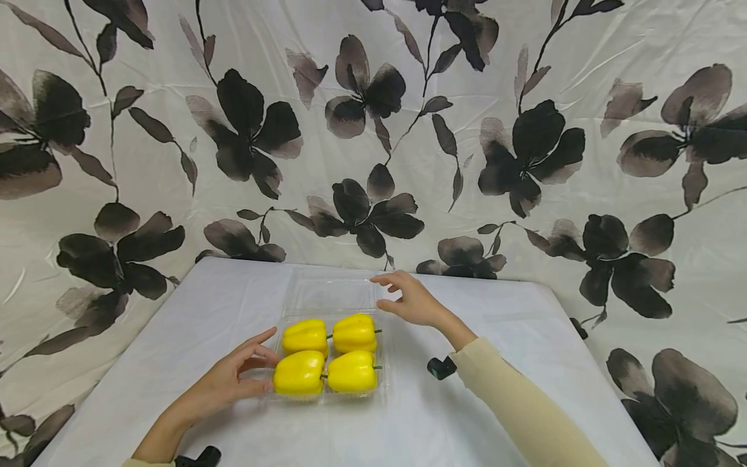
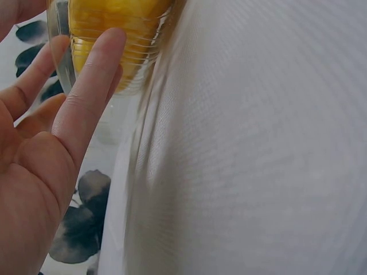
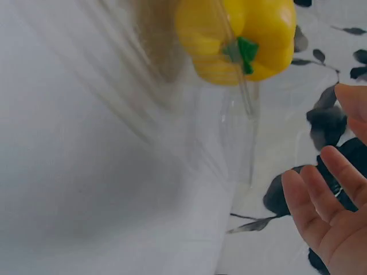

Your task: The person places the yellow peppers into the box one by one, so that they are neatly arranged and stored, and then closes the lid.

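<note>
Several yellow bell peppers [image 1: 352, 371] with green stems sit in two rows in a clear plastic clamshell container [image 1: 383, 389]. The container's transparent lid [image 1: 327, 295] lies folded back on its far side. At the left wall is my left hand [image 1: 224, 376], thumb and fingers spread along the side; in the left wrist view a fingertip [image 2: 112, 43] overlaps the ribbed plastic in front of a pepper. My right hand [image 1: 417, 301] is beside the lid's right edge with its fingers apart. The right wrist view shows that hand with nothing in its grasp, below a pepper's green stem [image 3: 246, 54].
A white cloth [image 1: 467, 402] covers the table under the container. Behind the table's far edge hangs a pale sheet [image 1: 455, 39] with dark flowers. Each wrist bears a small black camera, such as the right one [image 1: 441, 368].
</note>
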`<state>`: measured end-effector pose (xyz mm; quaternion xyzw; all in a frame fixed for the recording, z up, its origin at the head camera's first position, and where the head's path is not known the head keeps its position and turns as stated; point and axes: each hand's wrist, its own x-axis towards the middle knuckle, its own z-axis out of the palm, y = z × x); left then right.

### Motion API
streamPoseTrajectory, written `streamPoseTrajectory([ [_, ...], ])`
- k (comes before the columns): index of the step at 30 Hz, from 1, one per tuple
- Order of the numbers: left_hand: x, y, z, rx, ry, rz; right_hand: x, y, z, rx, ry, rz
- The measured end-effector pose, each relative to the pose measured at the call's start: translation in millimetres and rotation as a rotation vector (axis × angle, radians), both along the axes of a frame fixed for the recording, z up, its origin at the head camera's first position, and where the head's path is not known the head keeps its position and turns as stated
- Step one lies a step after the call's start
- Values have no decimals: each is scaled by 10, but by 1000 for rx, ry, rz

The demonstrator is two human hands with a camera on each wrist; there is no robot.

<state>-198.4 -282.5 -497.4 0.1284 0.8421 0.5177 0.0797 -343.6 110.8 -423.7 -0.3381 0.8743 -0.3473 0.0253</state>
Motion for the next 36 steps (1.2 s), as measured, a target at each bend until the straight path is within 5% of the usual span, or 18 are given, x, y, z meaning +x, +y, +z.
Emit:
streamPoseTrajectory([
  [15,-8,-12,-19,-5,5,-4,-310,-31,-269,-55,-58,-149],
  [29,-7,3,1,-9,-14,5,-436,-3,-541,-203,-329,-221],
  [36,6,6,6,-14,-5,5,-451,-47,-582,-225,-365,-223],
])
